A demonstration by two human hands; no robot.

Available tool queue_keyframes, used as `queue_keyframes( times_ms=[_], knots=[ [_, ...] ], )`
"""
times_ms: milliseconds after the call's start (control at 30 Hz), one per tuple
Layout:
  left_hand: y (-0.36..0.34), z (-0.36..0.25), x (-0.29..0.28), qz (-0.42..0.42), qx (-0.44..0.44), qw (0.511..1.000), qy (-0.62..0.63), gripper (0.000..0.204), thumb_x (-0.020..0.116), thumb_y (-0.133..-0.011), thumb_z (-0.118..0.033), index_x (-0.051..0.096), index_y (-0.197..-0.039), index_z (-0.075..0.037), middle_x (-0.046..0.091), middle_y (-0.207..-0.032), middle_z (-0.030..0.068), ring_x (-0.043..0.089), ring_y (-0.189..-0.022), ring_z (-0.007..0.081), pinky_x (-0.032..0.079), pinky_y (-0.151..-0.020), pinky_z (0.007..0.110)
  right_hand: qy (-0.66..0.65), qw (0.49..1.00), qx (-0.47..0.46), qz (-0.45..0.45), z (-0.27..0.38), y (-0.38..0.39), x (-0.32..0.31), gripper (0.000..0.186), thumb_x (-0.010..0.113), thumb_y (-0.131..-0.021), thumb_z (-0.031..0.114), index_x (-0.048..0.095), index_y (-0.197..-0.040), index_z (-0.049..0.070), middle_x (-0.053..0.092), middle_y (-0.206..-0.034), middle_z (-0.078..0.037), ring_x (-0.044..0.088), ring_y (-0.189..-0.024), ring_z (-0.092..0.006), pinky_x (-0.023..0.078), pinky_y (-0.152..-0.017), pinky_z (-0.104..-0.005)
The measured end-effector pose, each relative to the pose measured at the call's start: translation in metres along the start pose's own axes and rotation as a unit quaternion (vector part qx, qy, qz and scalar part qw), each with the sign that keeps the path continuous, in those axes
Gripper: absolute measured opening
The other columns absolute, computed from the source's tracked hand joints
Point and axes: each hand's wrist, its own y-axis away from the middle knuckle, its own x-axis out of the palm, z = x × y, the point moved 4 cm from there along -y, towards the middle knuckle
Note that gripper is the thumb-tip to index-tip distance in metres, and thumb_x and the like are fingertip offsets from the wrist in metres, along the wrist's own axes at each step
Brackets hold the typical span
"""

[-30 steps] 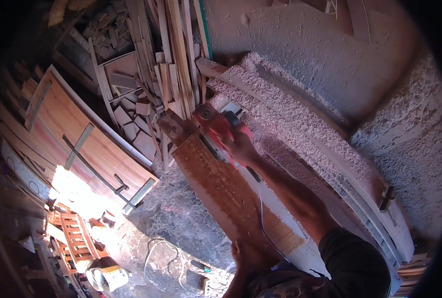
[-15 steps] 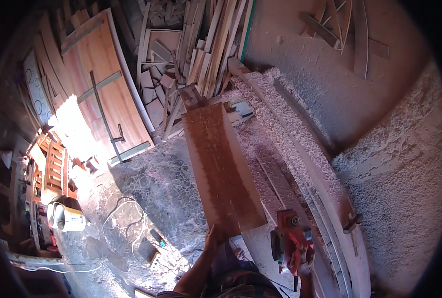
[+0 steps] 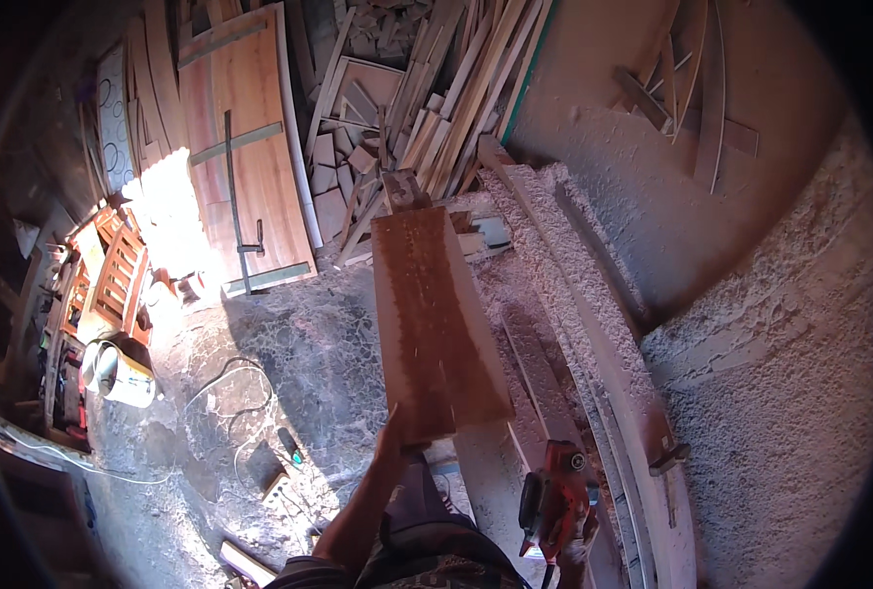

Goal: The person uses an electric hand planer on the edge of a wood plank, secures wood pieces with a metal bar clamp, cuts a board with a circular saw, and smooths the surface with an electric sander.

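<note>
A wide wooden board (image 3: pixel 438 329), dark brown down its middle and paler along both long edges, stretches away from me. My left hand (image 3: pixel 391 434) is closed on its near left corner. To the right of the board's near end is a red and black electric hand planer (image 3: pixel 558 496), tilted, with its cord hanging below. My right hand (image 3: pixel 581 543) is closed around the planer; shadow and the tool hide most of the fingers. The planer is apart from the board. Under the board's far end is a wooden block (image 3: pixel 403 190).
Long beams (image 3: pixel 594 324) covered in shavings run along the right, beside a large heap of shavings (image 3: pixel 770 324). Offcuts and strips (image 3: pixel 446 108) lean at the back. A clamped panel (image 3: pixel 245 157) stands back left. A white bucket (image 3: pixel 120 375) and a cable (image 3: pixel 230 368) are on the left floor.
My view has turned, so the background sits further right at the top. The planer and my right hand appear lower and further left. My left hand keeps its hold on the board.
</note>
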Motion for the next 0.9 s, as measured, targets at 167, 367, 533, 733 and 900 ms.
queue_keyframes(
  times_ms=[167, 367, 533, 733, 900],
  knots=[
    [0.034, -0.111, 0.09, 0.131, 0.09, 0.979, 0.125, 0.063, 0.044, -0.1, -0.057, 0.049, -0.14, -0.009, 0.061, -0.13, 0.0112, 0.062, -0.116, 0.03, 0.053, -0.094, 0.048, -0.022, 0.999, -0.033, 0.006, 0.019, 0.006, 0.014, 0.051, 0.06, -0.096, 0.054, 0.051, -0.096, 0.003, 0.048, -0.049, -0.005, 0.051, -0.035, -0.016, 0.036, -0.031, -0.0297],
    [0.025, -0.207, 0.124, 0.181, 0.233, 0.947, 0.127, 0.047, 0.045, -0.101, -0.04, 0.054, -0.133, -0.006, 0.065, -0.121, 0.013, 0.066, -0.107, 0.0293, 0.058, -0.09, 0.045, -0.003, 0.999, -0.033, 0.029, 0.029, 0.023, 0.029, 0.055, 0.057, -0.096, 0.057, 0.054, -0.097, 0.003, 0.048, -0.045, -0.003, 0.05, -0.033, -0.0149, 0.035, -0.03, -0.0294],
    [0.036, -0.226, 0.134, 0.181, 0.243, 0.942, 0.144, 0.041, 0.052, -0.093, -0.018, 0.055, -0.129, 0.001, 0.066, -0.118, 0.0151, 0.067, -0.106, 0.0292, 0.058, -0.091, 0.042, 0.002, 0.998, -0.019, 0.06, 0.025, 0.023, 0.021, 0.055, 0.057, -0.096, 0.058, 0.053, -0.096, 0.003, 0.047, -0.045, -0.003, 0.05, -0.033, -0.015, 0.036, -0.03, -0.0291],
    [0.037, -0.237, 0.145, 0.202, 0.255, 0.931, 0.164, 0.042, 0.048, -0.095, -0.018, 0.053, -0.131, 0.003, 0.064, -0.122, 0.0169, 0.065, -0.111, 0.03, 0.055, -0.097, 0.042, 0.008, 0.999, 0.001, 0.04, 0.014, 0.021, 0.02, 0.054, 0.058, -0.096, 0.058, 0.052, -0.096, 0.004, 0.048, -0.047, -0.003, 0.05, -0.034, -0.0145, 0.036, -0.031, -0.0284],
    [0.026, -0.24, 0.134, 0.193, 0.26, 0.934, 0.15, 0.049, 0.039, -0.1, -0.031, 0.05, -0.136, 0.0, 0.061, -0.129, 0.018, 0.062, -0.117, 0.0352, 0.053, -0.102, 0.05, 0.0, 0.999, 0.001, 0.052, 0.017, 0.025, 0.024, 0.054, 0.058, -0.096, 0.057, 0.052, -0.096, 0.004, 0.048, -0.047, -0.003, 0.05, -0.034, -0.0145, 0.036, -0.031, -0.0285]
  ],
)
